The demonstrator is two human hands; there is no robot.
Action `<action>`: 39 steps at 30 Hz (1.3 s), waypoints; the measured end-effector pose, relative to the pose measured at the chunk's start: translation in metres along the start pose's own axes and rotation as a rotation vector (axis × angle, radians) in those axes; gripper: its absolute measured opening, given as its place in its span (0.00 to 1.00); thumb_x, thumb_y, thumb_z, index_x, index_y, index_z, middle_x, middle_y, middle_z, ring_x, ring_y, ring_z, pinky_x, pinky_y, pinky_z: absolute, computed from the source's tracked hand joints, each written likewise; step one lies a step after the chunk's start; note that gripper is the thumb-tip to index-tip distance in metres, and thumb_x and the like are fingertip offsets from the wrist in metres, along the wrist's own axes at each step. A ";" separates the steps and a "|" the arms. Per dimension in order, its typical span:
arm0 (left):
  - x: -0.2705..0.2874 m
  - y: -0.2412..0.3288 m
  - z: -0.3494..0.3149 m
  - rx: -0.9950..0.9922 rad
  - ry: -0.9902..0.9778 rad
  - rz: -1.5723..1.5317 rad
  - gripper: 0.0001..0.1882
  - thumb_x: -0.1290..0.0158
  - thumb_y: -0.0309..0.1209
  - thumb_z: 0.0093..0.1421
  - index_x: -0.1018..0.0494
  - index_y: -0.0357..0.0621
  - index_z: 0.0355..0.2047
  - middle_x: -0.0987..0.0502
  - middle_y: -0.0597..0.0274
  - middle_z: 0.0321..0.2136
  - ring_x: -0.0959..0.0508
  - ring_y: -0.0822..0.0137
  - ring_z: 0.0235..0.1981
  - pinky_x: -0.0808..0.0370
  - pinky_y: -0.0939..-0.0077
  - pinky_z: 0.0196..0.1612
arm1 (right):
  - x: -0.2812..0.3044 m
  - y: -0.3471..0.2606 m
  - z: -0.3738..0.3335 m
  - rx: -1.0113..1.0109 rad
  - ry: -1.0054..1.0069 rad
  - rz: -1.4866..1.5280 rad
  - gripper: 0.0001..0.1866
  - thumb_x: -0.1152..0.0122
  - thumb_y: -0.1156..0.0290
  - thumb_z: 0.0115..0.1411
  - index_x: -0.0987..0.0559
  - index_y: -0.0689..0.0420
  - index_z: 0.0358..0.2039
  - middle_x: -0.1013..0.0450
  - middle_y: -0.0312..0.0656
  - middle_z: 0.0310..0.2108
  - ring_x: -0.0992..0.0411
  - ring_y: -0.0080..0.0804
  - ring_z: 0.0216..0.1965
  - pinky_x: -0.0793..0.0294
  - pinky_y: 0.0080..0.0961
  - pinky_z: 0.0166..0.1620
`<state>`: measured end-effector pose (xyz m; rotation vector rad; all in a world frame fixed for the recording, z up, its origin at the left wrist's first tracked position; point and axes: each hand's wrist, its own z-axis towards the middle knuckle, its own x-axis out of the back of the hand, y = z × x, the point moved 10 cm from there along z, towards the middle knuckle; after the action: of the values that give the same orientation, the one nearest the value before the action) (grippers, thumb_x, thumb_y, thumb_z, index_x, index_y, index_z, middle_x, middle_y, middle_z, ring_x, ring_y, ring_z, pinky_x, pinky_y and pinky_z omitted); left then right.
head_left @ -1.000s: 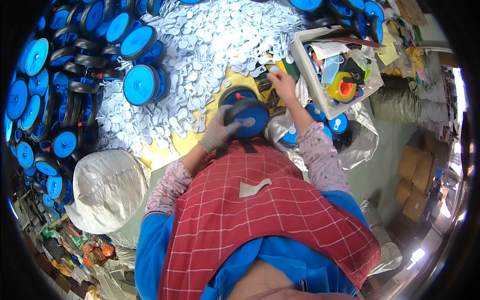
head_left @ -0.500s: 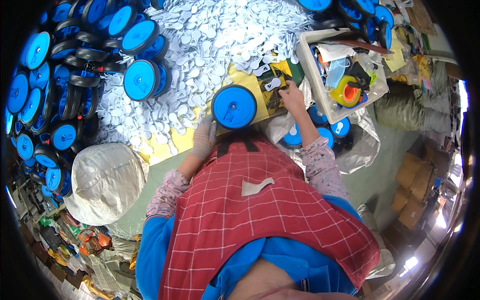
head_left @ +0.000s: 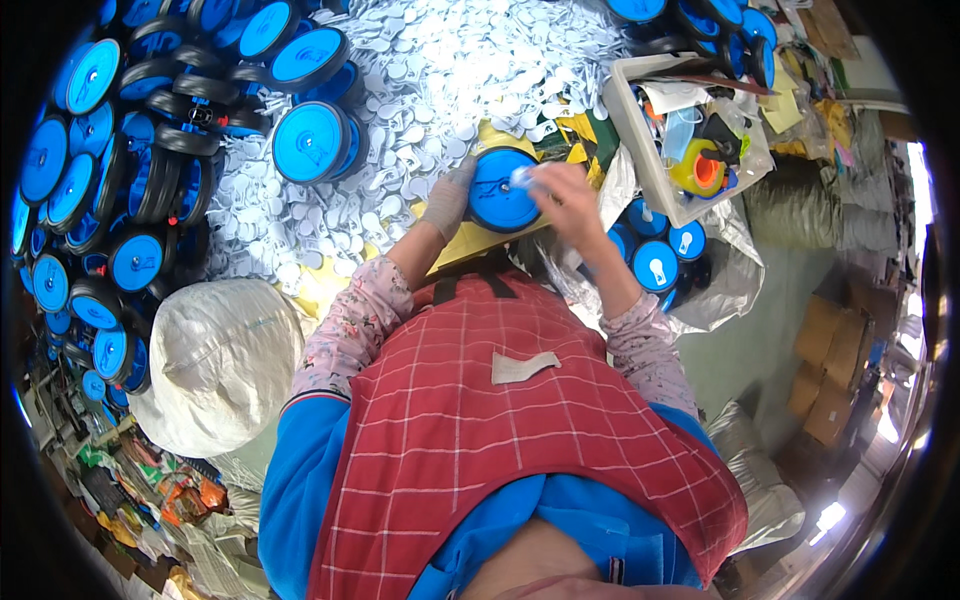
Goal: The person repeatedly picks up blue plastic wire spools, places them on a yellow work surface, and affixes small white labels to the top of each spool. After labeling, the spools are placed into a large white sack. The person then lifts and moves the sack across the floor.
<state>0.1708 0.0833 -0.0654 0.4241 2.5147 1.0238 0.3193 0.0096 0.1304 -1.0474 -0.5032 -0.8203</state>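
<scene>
White piece (head_left: 520, 177) pinched over a blue wheel (head_left: 497, 205)

The wheel, black-tyred and face up, lies at the work table's near edge, on a yellow sheet (head_left: 470, 238). The right hand (head_left: 566, 203) comes in from four o'clock, thumb and fingertips closed on the small white piece just right of the hub; whether the piece touches the wheel cannot be told. The gloved left hand (head_left: 447, 203) lies against the rim at nine o'clock; whether its fingers grip cannot be told.

Taking the wheel as centre, a heap of white pieces (head_left: 400, 110) spreads from nine to one o'clock. A cream bin (head_left: 646, 150) of odds and ends stands between two and three. At four, a clear bag (head_left: 738, 285) holds more wheels, some bearing white pieces. Farther out, stacked wheels (head_left: 138, 262) crowd nine o'clock, and a pale sack (head_left: 220, 365) bulges at eight.
</scene>
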 end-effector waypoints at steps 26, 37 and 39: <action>-0.013 0.016 -0.034 -0.256 -0.178 0.106 0.28 0.49 0.49 0.66 0.37 0.40 0.57 0.27 0.58 0.44 0.26 0.71 0.41 0.25 0.76 0.39 | -0.040 -0.010 0.010 -0.110 -0.050 -0.103 0.09 0.31 0.65 0.49 0.17 0.51 0.31 0.26 0.36 0.35 0.30 0.39 0.42 0.34 0.36 0.48; 0.004 0.025 -0.023 -0.287 0.083 0.560 0.27 0.48 0.44 0.65 0.34 0.34 0.54 0.23 0.49 0.43 0.23 0.61 0.41 0.25 0.68 0.43 | -0.095 0.075 0.010 -0.592 -0.386 0.079 0.42 0.21 0.57 0.38 0.28 0.49 0.55 0.32 0.55 0.52 0.32 0.54 0.54 0.33 0.41 0.59; 0.007 0.014 -0.013 -0.278 0.065 0.451 0.29 0.47 0.44 0.64 0.35 0.34 0.57 0.22 0.47 0.43 0.22 0.59 0.40 0.25 0.65 0.44 | -0.104 0.078 0.016 -0.609 -0.573 0.042 0.45 0.20 0.54 0.37 0.29 0.51 0.57 0.30 0.56 0.54 0.30 0.53 0.54 0.29 0.40 0.55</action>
<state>0.1601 0.0878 -0.0485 0.9099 2.3302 1.5499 0.3172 0.0804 0.0200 -1.8739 -0.7293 -0.6378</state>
